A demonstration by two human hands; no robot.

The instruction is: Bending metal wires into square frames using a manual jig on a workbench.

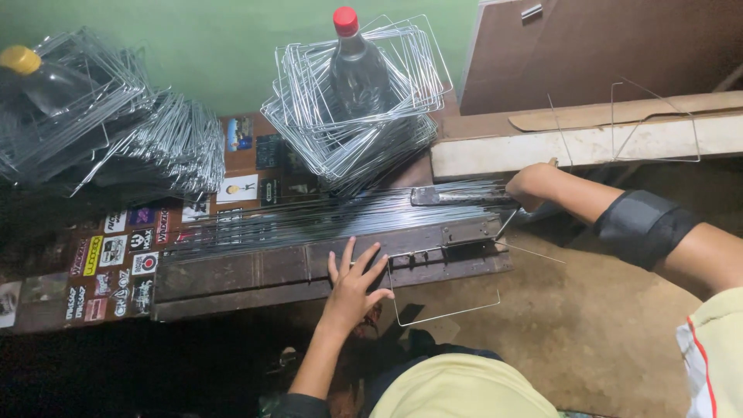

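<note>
Camera set-up: 1 view, head-worn.

Head camera, mounted on the person, looks steeply down and forward over the low bench (232,282) toward the green wall (232,46). Close range: both forearms enter from the bottom and right edges, and the wearer's yellow-clad knees (457,391) fill the lower frame. No 2nd view, so no shared area.

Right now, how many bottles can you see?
2. A red-capped bottle stands inside the wire-frame stack at centre back; a yellow-capped bottle sits in the left stack. Others may be hidden.
</note>
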